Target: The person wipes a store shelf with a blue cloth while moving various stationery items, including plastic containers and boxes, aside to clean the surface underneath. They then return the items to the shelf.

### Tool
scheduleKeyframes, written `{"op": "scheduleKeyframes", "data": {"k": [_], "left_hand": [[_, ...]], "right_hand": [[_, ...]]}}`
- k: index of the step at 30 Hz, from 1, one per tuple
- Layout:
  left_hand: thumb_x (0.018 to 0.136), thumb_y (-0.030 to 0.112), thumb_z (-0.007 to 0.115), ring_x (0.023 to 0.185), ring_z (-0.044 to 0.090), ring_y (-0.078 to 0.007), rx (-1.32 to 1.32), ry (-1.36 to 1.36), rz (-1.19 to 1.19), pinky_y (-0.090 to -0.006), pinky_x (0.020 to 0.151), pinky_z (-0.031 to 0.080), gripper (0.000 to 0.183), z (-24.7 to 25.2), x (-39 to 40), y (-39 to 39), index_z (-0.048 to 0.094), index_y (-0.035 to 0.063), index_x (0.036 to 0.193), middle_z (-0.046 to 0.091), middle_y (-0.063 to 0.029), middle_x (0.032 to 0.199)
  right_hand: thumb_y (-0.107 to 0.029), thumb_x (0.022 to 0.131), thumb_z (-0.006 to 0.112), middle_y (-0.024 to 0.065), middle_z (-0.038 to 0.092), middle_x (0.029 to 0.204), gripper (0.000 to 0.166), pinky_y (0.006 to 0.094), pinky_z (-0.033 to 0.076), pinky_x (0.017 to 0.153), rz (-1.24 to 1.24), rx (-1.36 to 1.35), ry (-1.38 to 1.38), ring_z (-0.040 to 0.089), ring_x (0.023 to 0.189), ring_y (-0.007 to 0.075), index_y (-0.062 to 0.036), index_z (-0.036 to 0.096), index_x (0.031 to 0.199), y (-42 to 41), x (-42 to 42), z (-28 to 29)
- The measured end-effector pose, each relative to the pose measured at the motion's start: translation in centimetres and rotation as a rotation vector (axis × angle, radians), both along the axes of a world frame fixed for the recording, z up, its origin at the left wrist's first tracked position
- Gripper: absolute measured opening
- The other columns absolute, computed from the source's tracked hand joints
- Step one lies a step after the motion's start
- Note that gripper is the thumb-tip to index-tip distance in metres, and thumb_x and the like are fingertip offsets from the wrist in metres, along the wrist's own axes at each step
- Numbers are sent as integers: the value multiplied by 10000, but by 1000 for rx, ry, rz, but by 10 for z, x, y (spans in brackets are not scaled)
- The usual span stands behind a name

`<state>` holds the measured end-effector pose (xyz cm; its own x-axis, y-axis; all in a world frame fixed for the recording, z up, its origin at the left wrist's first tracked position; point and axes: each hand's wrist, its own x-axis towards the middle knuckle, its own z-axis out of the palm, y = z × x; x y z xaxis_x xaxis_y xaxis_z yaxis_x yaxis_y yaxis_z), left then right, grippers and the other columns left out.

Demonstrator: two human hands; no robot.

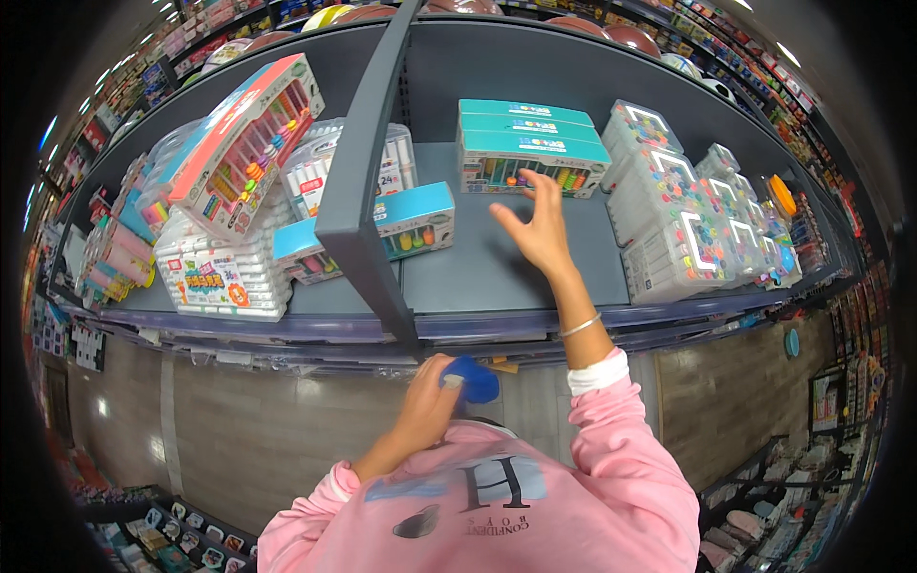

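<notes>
My left hand, close to my chest, grips a bunched blue cloth. My right hand reaches over the grey shelf with its fingers apart and nothing in it. Its fingertips overlap the front of several stacked teal boxes with windows showing colourful contents; whether they touch cannot be told. A blue-topped box of the same style lies left of my right hand, partly hidden by the shelf upright. Clear plastic cases of coloured pens stand stacked to the right.
A dark shelf upright divides the shelf. Left of it, a large pink-edged box leans tilted over packs of white markers. Balls sit behind the back panel. A low display stands at the lower left.
</notes>
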<state>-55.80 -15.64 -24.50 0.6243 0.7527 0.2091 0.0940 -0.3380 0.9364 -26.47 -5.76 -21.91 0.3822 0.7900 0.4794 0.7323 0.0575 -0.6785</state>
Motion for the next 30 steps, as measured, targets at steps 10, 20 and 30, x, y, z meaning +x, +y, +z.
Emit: {"op": "scheduleKeyframes", "data": {"k": [10,20,30], "left_hand": [[977,196,486,1031,560,-216,-333,-23,42,-336,891,432,269,3,-10,-2,542,-8,1144,586,-143,1077],[860,160,598,1279,467,-361,415,-336,-256,-545,1116,267,570,76,46,22,437,53,1396,393,-214,1484],[823,228,612,1050,613,-294,1088,-216,208,-463,981,409,228,78,124,60,602,101,1013,655,-110,1177]], "right_hand": [[-277,720,834,164,562,1249,833,401,382,1035,566,-167,282,498,1223,310,-39,393,1385,25,-50,0],[-150,792,742,91,582,1160,571,341,462,925,143,127,571,568,1068,204,-44,458,1276,-154,-32,3],[-106,684,722,101,562,1155,624,390,476,967,-89,439,590,593,1047,233,-37,449,1240,-227,-45,15]]}}
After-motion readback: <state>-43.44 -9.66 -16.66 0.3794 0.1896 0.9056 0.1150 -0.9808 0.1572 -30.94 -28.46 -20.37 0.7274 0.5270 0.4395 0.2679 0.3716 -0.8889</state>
